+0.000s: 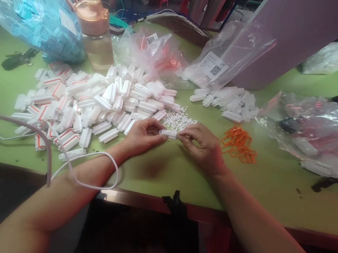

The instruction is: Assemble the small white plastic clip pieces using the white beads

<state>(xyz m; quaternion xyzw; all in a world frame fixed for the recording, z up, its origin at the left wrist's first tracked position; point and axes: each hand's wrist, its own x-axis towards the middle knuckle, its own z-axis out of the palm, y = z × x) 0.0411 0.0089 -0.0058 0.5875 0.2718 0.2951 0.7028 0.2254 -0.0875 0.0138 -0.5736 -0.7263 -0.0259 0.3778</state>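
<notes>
A small white plastic housing [168,134] is held level just above the green table, between both hands. My left hand [143,136] is closed, pinching its left end between thumb and fingers. At its right end my right hand [201,145] is closed too, thumb and forefinger meeting on the piece; any tinier part in that pinch is too small to make out. Right behind lies a spread of tiny white pins [178,118]. A large heap of white housings [105,100], some with orange-red strips, is behind my left hand. Orange frame-like clips [239,144] lie right of my right hand.
Clear plastic parts [235,104] lie below a labelled bag [235,56]. A bottle [95,34] and a bag of blue parts [50,29] stand at the back. A white cable [116,170] loops over my left forearm. Plastic bags [328,137] cover the right side.
</notes>
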